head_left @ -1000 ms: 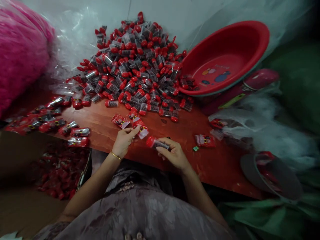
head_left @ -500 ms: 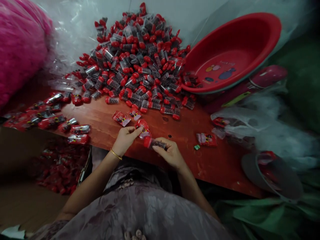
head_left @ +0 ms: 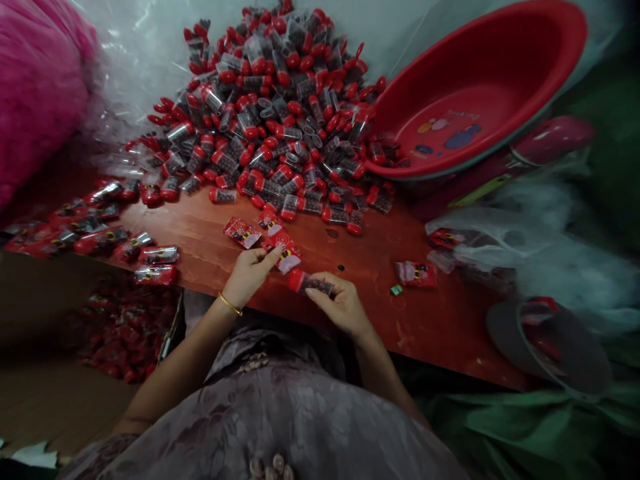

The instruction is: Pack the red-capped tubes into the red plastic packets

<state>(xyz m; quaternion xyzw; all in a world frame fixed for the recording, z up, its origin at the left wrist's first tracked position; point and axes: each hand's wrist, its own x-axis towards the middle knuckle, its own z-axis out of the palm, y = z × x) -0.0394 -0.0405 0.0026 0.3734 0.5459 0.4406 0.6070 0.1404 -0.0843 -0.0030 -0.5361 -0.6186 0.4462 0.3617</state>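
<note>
My left hand [head_left: 251, 273] pinches the edge of a red printed wrapper sleeve [head_left: 287, 254] near the table's front edge. In my right hand [head_left: 341, 301] is a small clear tube [head_left: 316, 285] of dark pellets, its red cap pointing left toward the wrapper. A narrow gap separates cap and wrapper. Two more flat red wrappers, one of them a printed packet [head_left: 242, 232], lie just beyond my left hand. Behind them rises a large heap of red-capped tubes [head_left: 280, 133].
Wrapped tubes [head_left: 157, 274] lie at the table's left, above a box of red packets [head_left: 125, 333]. A red basin [head_left: 560, 47] leans at the back right. A wrapper stack [head_left: 416, 273], plastic bags [head_left: 560, 260] and a grey bucket [head_left: 507, 333] are to the right. A pink sack [head_left: 40, 93] stands left.
The tube's cap and the wrapper, overlapping before, are now slightly apart, and the wrapper shows more fully. Both hands keep their grip. The view has shifted a little.
</note>
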